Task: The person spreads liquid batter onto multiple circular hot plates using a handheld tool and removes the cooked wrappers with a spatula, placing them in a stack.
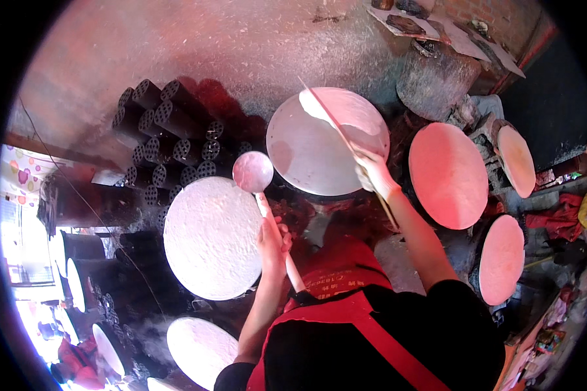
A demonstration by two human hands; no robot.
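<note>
Central griddle: the round griddle lies in front of the person; its grey surface is partly bare, and white batter covers an area at the upper and right part.
Left hand: the left hand is closed around the handle of a long-handled ladle, with the fingers wrapped together on it.
Ladle bowl: it is raised between the round griddle and a large white disc on the left, overlapping the edge of this disc in the view; I cannot tell whether any batter is inside.
Right hand: the right hand is clamped on a thin stick, above the lower right side of the griddle.
Stick: it runs slantwise across the griddle and along the edge of the batter; the far tip appears beyond the upper rim, and the near end comes out below the hand. I cannot tell whether it touches the batter.
Right side discs: three reddish-lit round discs are placed apart from each other.
Lower left: another white disc is near the left forearm.
Behind: perforated coal briquettes are stacked by the wall, and a worn drum stands at upper right.
</note>
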